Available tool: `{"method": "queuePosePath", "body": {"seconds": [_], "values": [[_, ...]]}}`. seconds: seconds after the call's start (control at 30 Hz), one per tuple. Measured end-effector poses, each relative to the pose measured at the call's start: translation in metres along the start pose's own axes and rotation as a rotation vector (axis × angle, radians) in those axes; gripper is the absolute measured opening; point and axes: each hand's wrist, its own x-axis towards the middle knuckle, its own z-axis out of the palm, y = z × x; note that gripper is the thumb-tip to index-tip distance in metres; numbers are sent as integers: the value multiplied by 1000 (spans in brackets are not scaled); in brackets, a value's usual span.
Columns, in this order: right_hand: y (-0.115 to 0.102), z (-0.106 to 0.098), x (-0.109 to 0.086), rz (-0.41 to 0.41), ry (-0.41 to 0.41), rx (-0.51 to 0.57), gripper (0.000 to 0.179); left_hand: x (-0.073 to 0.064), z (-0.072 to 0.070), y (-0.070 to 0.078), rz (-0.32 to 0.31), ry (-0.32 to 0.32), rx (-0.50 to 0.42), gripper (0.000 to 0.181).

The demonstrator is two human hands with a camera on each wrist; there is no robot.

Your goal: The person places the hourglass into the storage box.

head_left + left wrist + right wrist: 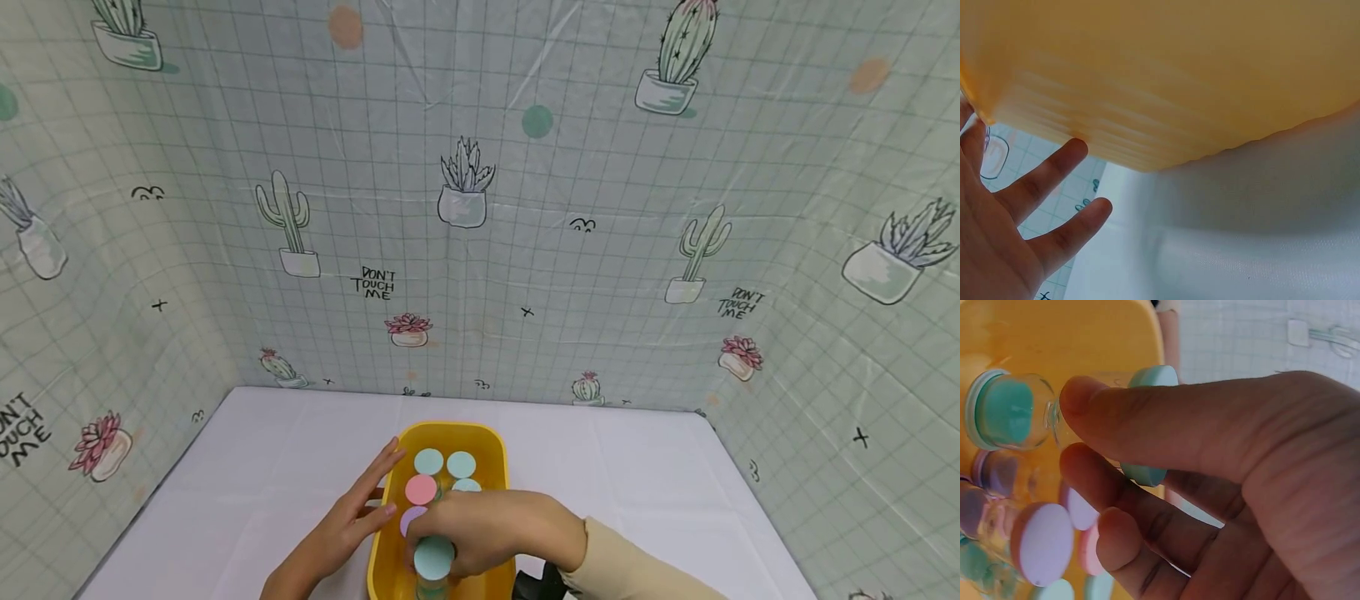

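My right hand [495, 529] reaches into a yellow plastic tub [491, 446]. Between thumb and fingers it pinches a small clear jar with a mint-green lid [433, 557]; the right wrist view shows the lid [1152, 376] beyond the thumb. In line with the jar's other end is a second clear piece with a mint end [1007, 409]. Other lidded jars stand in the tub: a pink lid [421, 489], a purple lid [408, 521] partly behind my hand, and several mint lids [429, 461]. My left hand [337, 533] is spread at the tub's left side, fingertips by the rim.
A white-covered table [615, 475] lies under the tub. Cactus-print cloth [480, 275] hangs behind it and at both sides. Something black [538, 583] shows beside the tub, under my right wrist.
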Motion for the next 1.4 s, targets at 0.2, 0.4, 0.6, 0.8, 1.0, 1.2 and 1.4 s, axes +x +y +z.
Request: {"method": "queuePosePath", "body": {"seconds": [0.2,0.4,0.6,0.8,1.0,1.2,1.4], "values": [[4,9,7,9,-56,-40,39,1,0,3,-50,-9,-2,61],[4,18,12,49,-119,-46,42,0,0,2,-55,-7,-9,61],[3,25,15,84,-137,-75,40,0,-1,1,-69,-4,-11,61],[7,26,16,72,-137,-91,42,1,-2,2,-72,-7,-14,61],[10,28,15,78,-141,-97,45,2,-1,1,-77,-8,-14,62],[12,29,15,102,-110,-79,47,1,-2,0,-60,-3,-13,61],[13,29,15,100,-64,-96,44,2,-2,0,-49,-6,-12,62]]}}
